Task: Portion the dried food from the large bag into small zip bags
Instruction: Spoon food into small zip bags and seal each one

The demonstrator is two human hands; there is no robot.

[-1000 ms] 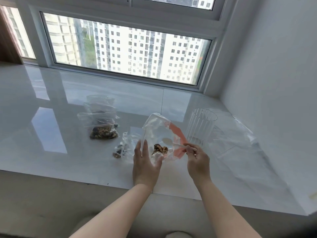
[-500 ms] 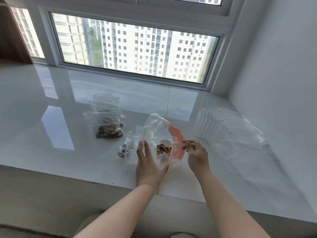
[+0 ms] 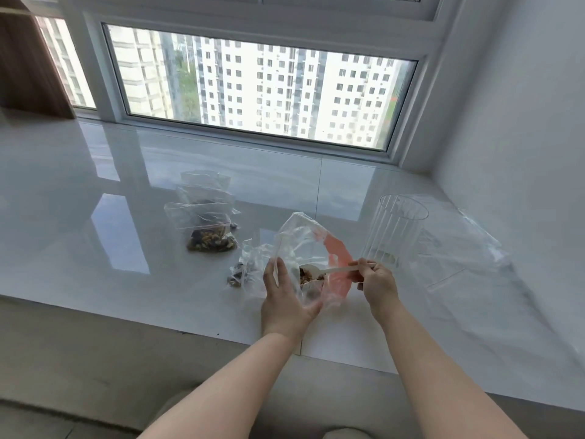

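Dried food, a brown and tan mix (image 3: 308, 276), sits in the bowl of a pale plastic spoon (image 3: 329, 270) inside the mouth of a clear plastic bag with an orange-red panel (image 3: 304, 242), just below the centre of the frame. The left hand (image 3: 285, 299) grips the near side of this bag, fingers up against the plastic and thumb curled round its lower edge. The right hand (image 3: 375, 282) pinches the spoon handle between curled fingers and thumb, the handle lying roughly level and pointing right. Immediately left of the held bag, a small crumpled clear bag (image 3: 245, 270) with a few dark pieces lies on the glossy white stone ledge (image 3: 95, 248). Further up and left, a stack of small clear zip bags (image 3: 205, 213) rests on the ledge; the nearest one holds a portion of the mix (contents of the others are unclear). Right of centre, a clear ribbed plastic cup (image 3: 395, 232) stands upright beside a large flat clear bag (image 3: 465, 248). A white-framed window (image 3: 259, 90) spans the upper frame.
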